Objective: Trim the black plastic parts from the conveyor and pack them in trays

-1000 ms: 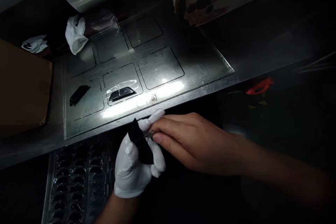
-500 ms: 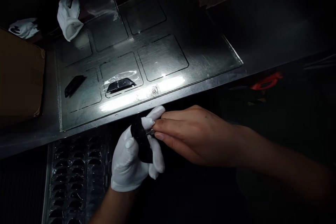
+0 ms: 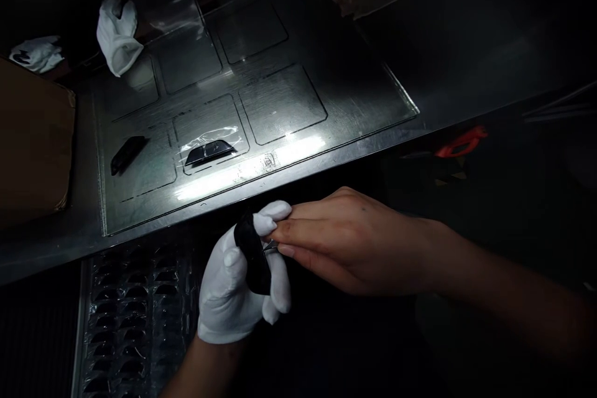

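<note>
Under a single hard light, a person's gloved left hand point(image 3: 237, 289) grips a small black part point(image 3: 253, 255) just below the front edge of a steel bench point(image 3: 46, 249). The white-gloved fingers wrap the part from behind, with the thumb pressed on its near face, so that it stands nearly upright in the fist. The bare right hand point(image 3: 345, 239) comes in from the right, its fingertips pinched on a thin silvery tool point(image 3: 269, 246) whose tip touches the part's right edge. The right forefinger lies against the gloved forefinger.

On the bench above the hands lies a scratched metal plate point(image 3: 364, 106) marked out in rounded squares. In one square a second black piece point(image 3: 208, 151) sits under a sheet of crinkled clear film. Another dark piece point(image 3: 125, 153) lies bare in the square to its left. A crumpled white glove point(image 3: 116, 34) rests at the plate's far left corner, with a second white cloth point(image 3: 36, 53) beyond it. A cardboard box point(image 3: 32, 143) stands at the left edge of the bench.

Below the bench, left of the gloved wrist, a clear moulded tray point(image 3: 130, 317) shows rows of shallow pockets. Something red point(image 3: 459, 143) glints in the dark to the right; what it is cannot be told.
</note>
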A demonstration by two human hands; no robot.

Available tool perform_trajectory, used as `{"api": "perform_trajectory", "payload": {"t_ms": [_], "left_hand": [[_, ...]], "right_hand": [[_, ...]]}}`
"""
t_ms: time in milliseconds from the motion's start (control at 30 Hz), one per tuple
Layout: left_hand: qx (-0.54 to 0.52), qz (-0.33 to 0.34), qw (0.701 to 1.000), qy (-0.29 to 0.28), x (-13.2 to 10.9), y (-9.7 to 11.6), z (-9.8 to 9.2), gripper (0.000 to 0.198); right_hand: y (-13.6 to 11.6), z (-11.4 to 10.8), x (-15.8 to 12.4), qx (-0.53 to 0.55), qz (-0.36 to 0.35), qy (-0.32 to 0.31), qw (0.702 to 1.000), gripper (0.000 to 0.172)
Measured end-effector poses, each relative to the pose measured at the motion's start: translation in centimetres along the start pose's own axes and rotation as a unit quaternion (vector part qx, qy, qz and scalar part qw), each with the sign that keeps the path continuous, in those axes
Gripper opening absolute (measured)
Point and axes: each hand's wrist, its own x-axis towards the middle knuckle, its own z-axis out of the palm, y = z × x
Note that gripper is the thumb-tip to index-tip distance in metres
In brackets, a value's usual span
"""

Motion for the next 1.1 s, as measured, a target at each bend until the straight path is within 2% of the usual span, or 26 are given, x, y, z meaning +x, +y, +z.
{"api": "perform_trajectory", "payload": {"t_ms": [200,433,533,633,733,800,967,1100], "left_hand": [[-0.011,-0.006,1.0,-0.008,0.0,-0.2,0.2,0.038],[-0.021,-0.028,0.999,0.015,-0.3,-0.7,-0.2,0.041],[-0.031,-0.017,0.999,0.035,-0.3,-0.8,-0.1,0.041],[-0.039,-0.005,0.998,0.048,0.0,-0.5,0.2,0.041],[-0.016,0.003,0.999,0.042,0.2,0.0,0.3,0.045],[0.021,0.011,0.999,0.044,0.2,0.3,0.1,0.044],[0.065,0.0,0.997,0.043,-0.2,0.4,0.0,0.042],[0.068,-0.027,0.997,0.036,-0.5,0.6,0.3,0.044]], "right_hand": [[-0.1,-0.1,-0.3,0.003,0.001,-0.005,1.0,0.019],[-0.3,0.5,-0.4,0.004,0.004,-0.026,1.0,0.022],[-0.5,0.7,-0.3,0.016,-0.004,-0.028,0.999,0.024],[-0.6,0.0,-0.5,0.069,-0.001,0.019,0.997,0.024],[-0.6,-1.8,-0.8,0.069,0.068,0.085,0.992,0.03],[-0.5,-2.9,-0.8,0.03,0.106,0.104,0.988,0.034],[-0.9,-4.0,0.3,-0.08,0.04,0.059,0.994,0.034],[-1.9,-4.1,1.7,-0.142,0.049,0.007,0.989,0.022]]}}
